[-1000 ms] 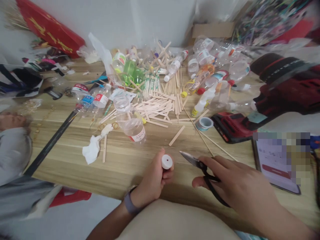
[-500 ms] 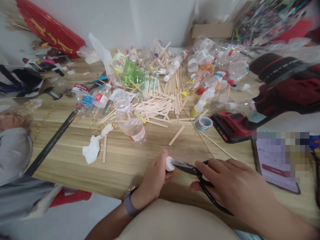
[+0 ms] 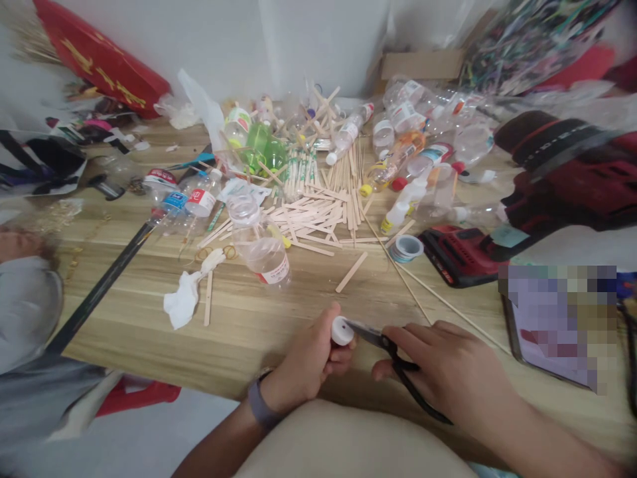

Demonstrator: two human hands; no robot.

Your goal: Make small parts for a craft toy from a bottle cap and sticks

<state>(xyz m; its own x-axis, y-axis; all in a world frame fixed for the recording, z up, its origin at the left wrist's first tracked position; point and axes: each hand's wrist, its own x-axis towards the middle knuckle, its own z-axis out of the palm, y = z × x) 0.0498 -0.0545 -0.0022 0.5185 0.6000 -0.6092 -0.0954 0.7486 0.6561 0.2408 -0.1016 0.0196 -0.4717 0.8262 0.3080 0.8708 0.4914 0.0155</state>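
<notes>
My left hand (image 3: 318, 348) is closed around a white bottle cap (image 3: 342, 330), whose flat top faces up with a small dark hole in it. In my right hand (image 3: 448, 372) is a pair of black-handled scissors (image 3: 393, 348), blades together and pointing left. The tip lies at the cap's upper right edge, beside the hole; whether it touches cannot be made out. Above my hands a single wooden craft stick (image 3: 351, 272) lies on the table. A cut clear plastic bottle (image 3: 259, 239) stands further back to the left.
A red and black cordless drill (image 3: 552, 179) stands at right, near a phone (image 3: 547, 332). Craft sticks (image 3: 313, 216) are heaped mid-table, with plastic bottles (image 3: 398, 159) behind. A tape roll (image 3: 407, 248), thin wooden sticks and crumpled tissue (image 3: 182, 299) lie closer. Another person's arm (image 3: 24, 299) rests at left.
The scissors' tip has come out of the cap's middle to its upper right edge, baring the hole. My left hand has shifted slightly right with the cap.
</notes>
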